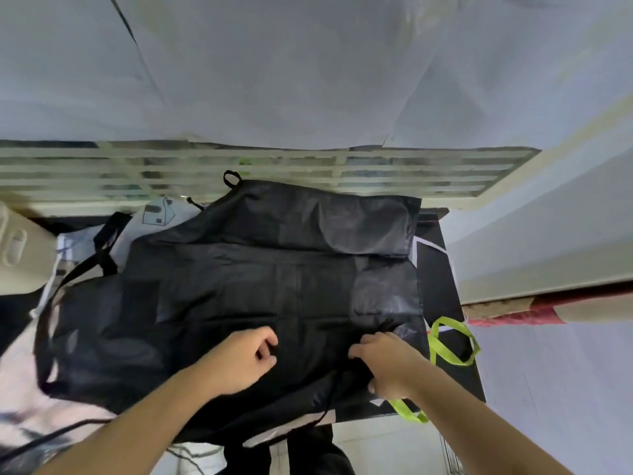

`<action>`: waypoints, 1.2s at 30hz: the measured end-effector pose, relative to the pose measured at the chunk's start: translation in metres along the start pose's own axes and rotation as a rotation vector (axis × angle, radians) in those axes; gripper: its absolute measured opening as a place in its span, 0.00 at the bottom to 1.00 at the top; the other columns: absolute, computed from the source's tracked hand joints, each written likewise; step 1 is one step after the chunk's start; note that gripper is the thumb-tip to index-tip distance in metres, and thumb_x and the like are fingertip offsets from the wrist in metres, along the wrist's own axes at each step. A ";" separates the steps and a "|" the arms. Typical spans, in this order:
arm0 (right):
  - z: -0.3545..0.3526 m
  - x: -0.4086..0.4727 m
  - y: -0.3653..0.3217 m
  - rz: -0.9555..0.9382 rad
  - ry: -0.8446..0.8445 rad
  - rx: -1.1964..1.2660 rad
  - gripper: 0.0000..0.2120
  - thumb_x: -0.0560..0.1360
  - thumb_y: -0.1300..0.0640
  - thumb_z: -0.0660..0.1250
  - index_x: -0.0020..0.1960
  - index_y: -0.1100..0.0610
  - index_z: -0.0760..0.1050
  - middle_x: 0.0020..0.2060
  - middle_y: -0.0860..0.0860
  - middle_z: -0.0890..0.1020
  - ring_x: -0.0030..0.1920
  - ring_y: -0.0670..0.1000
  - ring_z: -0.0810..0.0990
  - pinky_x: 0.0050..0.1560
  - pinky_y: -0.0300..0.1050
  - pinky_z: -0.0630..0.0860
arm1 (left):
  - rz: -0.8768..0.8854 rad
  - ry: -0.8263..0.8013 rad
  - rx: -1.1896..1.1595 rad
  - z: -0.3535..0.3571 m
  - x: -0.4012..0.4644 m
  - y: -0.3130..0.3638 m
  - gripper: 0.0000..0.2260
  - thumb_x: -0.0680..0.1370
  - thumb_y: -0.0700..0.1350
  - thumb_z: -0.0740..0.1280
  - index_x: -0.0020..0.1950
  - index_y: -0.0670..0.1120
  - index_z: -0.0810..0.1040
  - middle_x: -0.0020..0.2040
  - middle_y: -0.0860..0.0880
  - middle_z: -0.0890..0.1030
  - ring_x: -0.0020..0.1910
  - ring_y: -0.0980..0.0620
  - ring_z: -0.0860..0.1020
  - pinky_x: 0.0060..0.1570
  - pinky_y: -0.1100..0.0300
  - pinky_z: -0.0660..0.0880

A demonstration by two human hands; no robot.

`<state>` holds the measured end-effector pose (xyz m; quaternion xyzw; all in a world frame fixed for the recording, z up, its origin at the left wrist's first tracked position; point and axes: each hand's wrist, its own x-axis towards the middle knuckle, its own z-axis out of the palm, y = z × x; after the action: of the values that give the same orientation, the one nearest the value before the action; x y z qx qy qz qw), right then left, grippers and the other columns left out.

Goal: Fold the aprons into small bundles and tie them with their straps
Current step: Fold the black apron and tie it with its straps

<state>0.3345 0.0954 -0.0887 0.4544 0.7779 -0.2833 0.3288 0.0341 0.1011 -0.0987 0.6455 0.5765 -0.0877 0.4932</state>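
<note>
- Head view looks down on a black apron (260, 286) spread wide over a dark table (442, 289), its far edge close to a slatted white grille (274, 166) behind the table.
- Left hand (245, 359) lies on the apron's near edge with fingers curled, seemingly pinching a bit of cloth; the pinch itself is hard to make out.
- Right hand (387, 363), just right of it on the same near edge, grasps a gathered fold of the fabric.
- Judged from this, the first fold is about to be made: lift the near edge with both hands level and carry it toward the grille side, keeping the corners matched so the bundle stays square.
- Smooth each layer flat before the next fold; the cloth looks thin, slick and faintly shiny, so it will likely slide and trap air.
- A thin black strap (329, 392) trails off the apron's near edge; keep it free outside the folds for tying.
- A small black loop (232, 179) stands at the apron's far left corner.
- Lime-green handles (452, 341) of something else lie right of the apron; keep them clear.
</note>
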 end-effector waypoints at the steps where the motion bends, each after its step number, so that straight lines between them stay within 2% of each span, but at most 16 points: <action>1: 0.006 0.000 -0.001 0.010 0.065 -0.003 0.19 0.77 0.54 0.68 0.68 0.48 0.75 0.60 0.51 0.78 0.61 0.58 0.77 0.59 0.49 0.69 | -0.034 -0.033 -0.026 0.010 -0.004 -0.006 0.12 0.82 0.55 0.68 0.65 0.57 0.76 0.51 0.61 0.82 0.47 0.62 0.81 0.51 0.65 0.79; 2: 0.010 0.000 -0.001 0.021 0.134 0.034 0.13 0.80 0.54 0.65 0.64 0.50 0.77 0.58 0.51 0.79 0.59 0.58 0.78 0.55 0.48 0.67 | -0.066 -0.038 -0.045 0.017 -0.007 -0.011 0.13 0.82 0.57 0.66 0.66 0.57 0.76 0.52 0.61 0.82 0.47 0.63 0.81 0.51 0.65 0.79; 4: 0.011 -0.004 0.001 0.031 0.246 0.139 0.10 0.83 0.53 0.59 0.59 0.51 0.78 0.54 0.51 0.82 0.55 0.57 0.79 0.49 0.47 0.64 | -0.110 -0.020 -0.084 0.022 -0.016 -0.011 0.14 0.81 0.62 0.65 0.64 0.60 0.78 0.53 0.62 0.82 0.48 0.64 0.81 0.53 0.64 0.79; 8: -0.004 -0.015 0.003 0.070 0.361 0.354 0.07 0.85 0.49 0.58 0.54 0.46 0.75 0.45 0.47 0.83 0.45 0.54 0.80 0.45 0.51 0.77 | -0.021 -0.028 -0.213 0.024 -0.036 0.014 0.24 0.72 0.73 0.69 0.63 0.63 0.77 0.55 0.64 0.81 0.54 0.66 0.79 0.59 0.60 0.79; 11: -0.019 -0.021 -0.002 0.047 0.412 0.435 0.08 0.84 0.46 0.60 0.53 0.46 0.77 0.42 0.45 0.83 0.42 0.49 0.80 0.44 0.50 0.79 | 0.039 0.025 -0.067 0.031 -0.045 0.046 0.34 0.66 0.77 0.68 0.68 0.65 0.70 0.62 0.67 0.75 0.61 0.64 0.76 0.60 0.61 0.76; 13: -0.028 -0.027 -0.008 0.015 0.443 0.503 0.08 0.84 0.45 0.61 0.51 0.45 0.78 0.39 0.44 0.82 0.39 0.47 0.80 0.41 0.45 0.78 | 0.050 0.140 0.052 0.039 -0.044 0.063 0.29 0.71 0.72 0.68 0.68 0.62 0.70 0.62 0.65 0.76 0.59 0.61 0.77 0.56 0.60 0.77; 16: -0.037 -0.037 -0.011 -0.026 0.429 0.560 0.08 0.84 0.45 0.63 0.49 0.43 0.78 0.39 0.44 0.82 0.39 0.46 0.80 0.41 0.44 0.79 | -0.001 0.292 0.085 0.042 -0.040 0.069 0.13 0.80 0.51 0.65 0.64 0.56 0.74 0.55 0.57 0.82 0.49 0.54 0.81 0.49 0.54 0.81; 19: -0.038 -0.048 -0.005 -0.011 0.387 0.570 0.08 0.82 0.43 0.66 0.55 0.44 0.80 0.44 0.41 0.83 0.43 0.45 0.81 0.46 0.45 0.80 | -0.131 0.318 -0.012 0.028 -0.042 0.053 0.16 0.78 0.40 0.63 0.61 0.56 0.78 0.46 0.55 0.83 0.41 0.54 0.82 0.42 0.54 0.81; 21: -0.037 -0.054 0.003 0.030 0.321 0.583 0.14 0.79 0.41 0.70 0.62 0.44 0.79 0.50 0.39 0.82 0.48 0.44 0.81 0.48 0.39 0.79 | -0.196 0.303 -0.022 0.015 -0.044 0.034 0.20 0.76 0.38 0.61 0.63 0.56 0.80 0.50 0.52 0.84 0.44 0.52 0.82 0.43 0.55 0.81; 23: -0.038 -0.060 0.010 0.066 0.237 0.578 0.20 0.76 0.42 0.74 0.66 0.43 0.77 0.56 0.40 0.81 0.53 0.44 0.81 0.52 0.40 0.80 | -0.260 0.288 -0.089 0.000 -0.045 0.017 0.22 0.75 0.36 0.60 0.62 0.53 0.83 0.53 0.49 0.85 0.46 0.49 0.84 0.46 0.53 0.82; 25: -0.039 -0.064 0.017 0.087 0.184 0.530 0.21 0.77 0.45 0.74 0.68 0.44 0.76 0.58 0.41 0.80 0.56 0.46 0.81 0.57 0.43 0.81 | -0.311 0.295 -0.258 -0.016 -0.048 0.004 0.19 0.75 0.32 0.59 0.50 0.50 0.85 0.44 0.47 0.85 0.40 0.48 0.83 0.39 0.53 0.80; 27: -0.040 -0.067 0.023 0.104 0.160 0.500 0.21 0.77 0.49 0.74 0.69 0.43 0.76 0.60 0.42 0.80 0.57 0.48 0.81 0.59 0.45 0.81 | -0.344 0.330 -0.465 -0.031 -0.055 -0.001 0.18 0.75 0.27 0.58 0.37 0.46 0.81 0.33 0.47 0.80 0.31 0.47 0.76 0.31 0.57 0.68; 28: -0.040 -0.068 0.026 0.115 0.153 0.496 0.21 0.77 0.50 0.74 0.69 0.43 0.76 0.60 0.42 0.80 0.58 0.49 0.81 0.59 0.45 0.81 | -0.352 0.353 -0.588 -0.036 -0.059 -0.002 0.18 0.74 0.25 0.57 0.35 0.44 0.78 0.32 0.46 0.78 0.31 0.47 0.74 0.31 0.58 0.65; 30: -0.038 -0.068 0.032 0.130 0.138 0.479 0.21 0.77 0.52 0.75 0.68 0.43 0.76 0.60 0.43 0.81 0.59 0.50 0.82 0.59 0.44 0.81 | -0.351 0.402 -0.824 -0.043 -0.067 -0.003 0.17 0.76 0.23 0.54 0.38 0.41 0.76 0.37 0.40 0.79 0.37 0.45 0.76 0.35 0.57 0.70; 33: -0.036 -0.068 0.040 0.169 0.129 0.415 0.18 0.76 0.54 0.75 0.64 0.45 0.78 0.56 0.44 0.81 0.56 0.50 0.82 0.57 0.43 0.79 | -0.355 0.537 -1.060 -0.050 -0.073 -0.007 0.15 0.82 0.28 0.55 0.46 0.40 0.78 0.44 0.41 0.83 0.41 0.42 0.81 0.40 0.51 0.82; 36: -0.036 -0.066 0.045 0.192 0.138 0.421 0.10 0.78 0.54 0.74 0.58 0.47 0.82 0.48 0.43 0.81 0.51 0.49 0.82 0.54 0.42 0.78 | -0.345 0.610 -1.154 -0.056 -0.073 -0.013 0.14 0.85 0.34 0.57 0.51 0.41 0.81 0.46 0.41 0.84 0.41 0.42 0.82 0.44 0.48 0.81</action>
<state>0.3901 0.1069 -0.0223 0.6033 0.6754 -0.3750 0.1983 -0.0254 0.0926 -0.0282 0.1731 0.7393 0.3430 0.5531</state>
